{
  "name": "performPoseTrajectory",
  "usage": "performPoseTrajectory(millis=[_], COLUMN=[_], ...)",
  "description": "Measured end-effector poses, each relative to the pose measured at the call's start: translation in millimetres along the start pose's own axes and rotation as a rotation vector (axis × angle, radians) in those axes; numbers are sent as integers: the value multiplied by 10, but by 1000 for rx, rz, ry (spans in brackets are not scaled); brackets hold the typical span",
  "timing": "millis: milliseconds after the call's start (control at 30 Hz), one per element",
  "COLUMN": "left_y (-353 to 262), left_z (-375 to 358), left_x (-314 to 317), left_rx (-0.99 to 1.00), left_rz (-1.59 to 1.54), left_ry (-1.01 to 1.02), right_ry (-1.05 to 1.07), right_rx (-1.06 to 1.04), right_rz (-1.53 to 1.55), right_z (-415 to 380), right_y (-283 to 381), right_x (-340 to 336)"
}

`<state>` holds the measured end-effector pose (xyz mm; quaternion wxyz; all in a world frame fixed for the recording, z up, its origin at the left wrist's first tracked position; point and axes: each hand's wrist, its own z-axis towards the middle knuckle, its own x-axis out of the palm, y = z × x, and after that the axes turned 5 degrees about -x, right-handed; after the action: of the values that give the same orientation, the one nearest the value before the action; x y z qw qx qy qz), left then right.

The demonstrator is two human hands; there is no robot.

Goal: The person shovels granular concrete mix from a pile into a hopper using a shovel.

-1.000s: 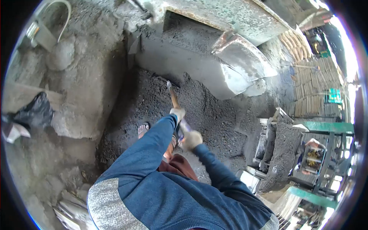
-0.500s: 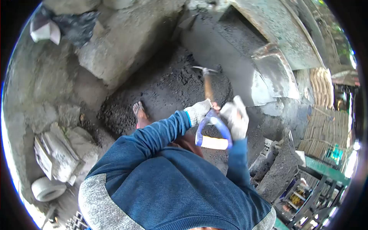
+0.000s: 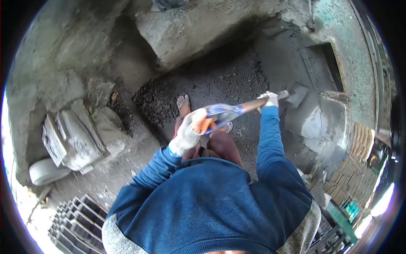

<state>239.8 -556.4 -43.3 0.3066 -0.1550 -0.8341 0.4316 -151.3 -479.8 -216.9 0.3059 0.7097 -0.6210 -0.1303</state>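
A shovel (image 3: 253, 104) with a blue D-shaped handle and a wooden shaft lies across the front of my body, its grey blade (image 3: 297, 94) toward the right. My left hand (image 3: 188, 133), in a whitish work glove, is closed around the D-handle's grip. Far down the shaft, close to the blade, my gloved right hand (image 3: 270, 99) is wrapped around the wood. Motion blurs the handle somewhat. Below and beyond it spreads dark, crumbly material (image 3: 158, 101) on the ground, beside my sandalled foot (image 3: 183, 103).
A large concrete block (image 3: 190, 38) bounds the dark material at the back. On the right stand a greenish wall (image 3: 338, 25) with a dark opening and a pale slab (image 3: 325, 120). At left are grey stacked pieces (image 3: 76, 135), a tire (image 3: 46, 171) and stacked grid-like blocks (image 3: 80, 224).
The shovel has swung from pointing away to pointing right. My left hand has moved onto the D-grip; my right hand has gone from near the handle to the lower shaft. The view has shifted.
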Motion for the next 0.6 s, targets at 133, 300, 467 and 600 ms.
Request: performPoseTrajectory(millis=[133, 300, 467, 600], left_y=[280, 1702, 1897, 1923], left_z=[131, -703, -2514, -2663], left_x=[-384, -1654, -2126, -2288], left_rx=[-34, -309, -640, -821], left_rz=[-215, -606, -466, -347], left_ry=[-465, -1083, -1620, -1716], right_ry=[-22, -85, 348, 265], right_rx=[51, 319, 707, 936], right_rz=[113, -161, -351, -327], right_z=[620, 663, -397, -639], right_y=[-1007, -3141, -5778, -5897], right_x=[233, 380, 10, 234])
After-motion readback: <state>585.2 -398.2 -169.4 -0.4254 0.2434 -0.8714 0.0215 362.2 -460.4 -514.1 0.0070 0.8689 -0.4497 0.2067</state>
